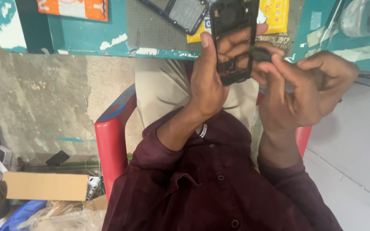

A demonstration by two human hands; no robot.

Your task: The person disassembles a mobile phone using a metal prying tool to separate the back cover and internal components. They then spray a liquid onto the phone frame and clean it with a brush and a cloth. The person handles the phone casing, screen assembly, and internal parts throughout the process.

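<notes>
My left hand (210, 77) grips a black phone frame (232, 40) upright, thumb along its left edge and fingers behind it. My right hand (305, 90) pinches a small dark part (261, 54) against the frame's right edge, near its lower half. Both hands are raised over my lap, just below the teal table edge (108, 47). My dark red shirt sleeves fill the lower view.
A dark phone panel (180, 13) and a yellow packet (275, 15) lie on the teal table, with an orange card (73, 8) at the left. A red plastic chair (112, 137) holds me. A cardboard box (46, 186) and clutter sit on the floor at lower left.
</notes>
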